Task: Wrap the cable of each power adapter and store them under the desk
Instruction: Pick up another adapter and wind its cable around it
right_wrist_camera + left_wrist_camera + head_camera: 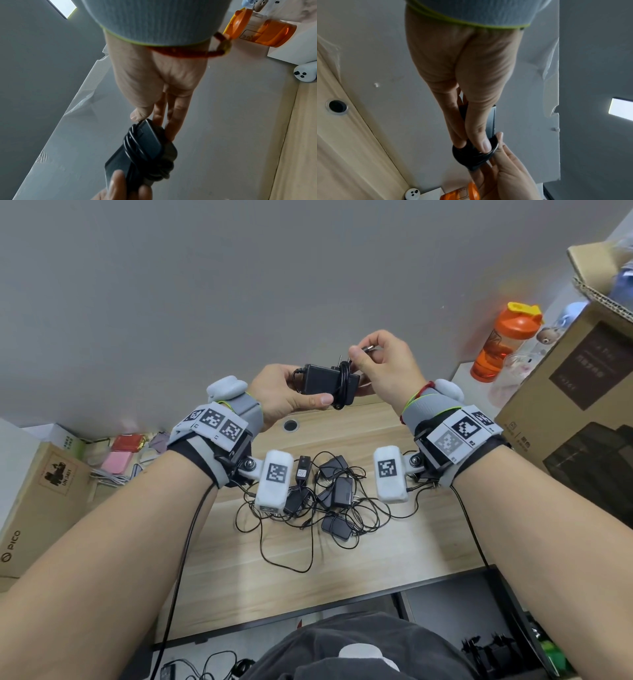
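I hold a black power adapter (323, 381) up above the desk, its cable (343, 386) wound in several turns around its right end. My left hand (291, 392) grips the adapter's body, thumb on the near face. My right hand (380, 361) pinches the cable's metal plug tip (369, 348) just above the prongs. The left wrist view shows my thumb (479, 136) pressing on the black coil (472, 155). In the right wrist view the wrapped adapter (145, 147) sits below my fingertips (171, 129). A pile of black adapters (334, 494) with tangled cables lies on the wooden desk (394, 546).
An orange bottle (503, 340) stands at the back right beside a large cardboard box (582, 392). A PICO carton (37, 508) and small packets (120, 453) sit on the left. A cable hole (290, 425) is in the desk. More cables lie on the floor (205, 666) below.
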A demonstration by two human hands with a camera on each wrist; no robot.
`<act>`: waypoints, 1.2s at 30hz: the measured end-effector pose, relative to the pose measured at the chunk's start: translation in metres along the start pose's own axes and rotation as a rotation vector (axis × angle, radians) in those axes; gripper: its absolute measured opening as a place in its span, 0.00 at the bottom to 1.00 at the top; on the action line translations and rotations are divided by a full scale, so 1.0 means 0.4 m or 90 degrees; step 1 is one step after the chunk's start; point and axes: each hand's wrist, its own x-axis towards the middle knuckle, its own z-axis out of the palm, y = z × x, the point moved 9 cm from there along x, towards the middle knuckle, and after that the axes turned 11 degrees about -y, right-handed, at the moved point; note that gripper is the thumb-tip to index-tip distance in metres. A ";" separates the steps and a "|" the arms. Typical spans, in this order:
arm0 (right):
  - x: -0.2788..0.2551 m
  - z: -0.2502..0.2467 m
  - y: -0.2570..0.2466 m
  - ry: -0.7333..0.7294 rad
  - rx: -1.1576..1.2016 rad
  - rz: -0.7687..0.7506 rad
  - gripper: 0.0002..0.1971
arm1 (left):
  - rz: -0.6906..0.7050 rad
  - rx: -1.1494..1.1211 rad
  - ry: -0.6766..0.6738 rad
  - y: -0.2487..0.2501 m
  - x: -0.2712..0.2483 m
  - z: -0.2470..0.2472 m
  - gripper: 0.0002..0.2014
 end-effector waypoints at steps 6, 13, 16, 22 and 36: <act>-0.001 0.016 0.003 -0.023 0.019 0.001 0.07 | -0.032 0.092 -0.001 -0.015 0.000 -0.001 0.26; 0.002 0.018 0.005 -0.035 0.005 0.003 0.09 | -0.042 0.185 -0.023 0.004 0.002 0.011 0.20; 0.001 0.021 0.005 -0.031 -0.007 0.003 0.10 | -0.055 0.190 -0.037 0.004 0.006 0.024 0.25; 0.007 0.031 0.008 -0.034 -0.002 -0.001 0.11 | -0.070 0.219 -0.052 -0.003 0.013 0.035 0.24; -0.010 0.082 0.126 -0.169 0.130 0.228 0.12 | -0.055 0.395 -0.079 -0.011 0.036 0.047 0.25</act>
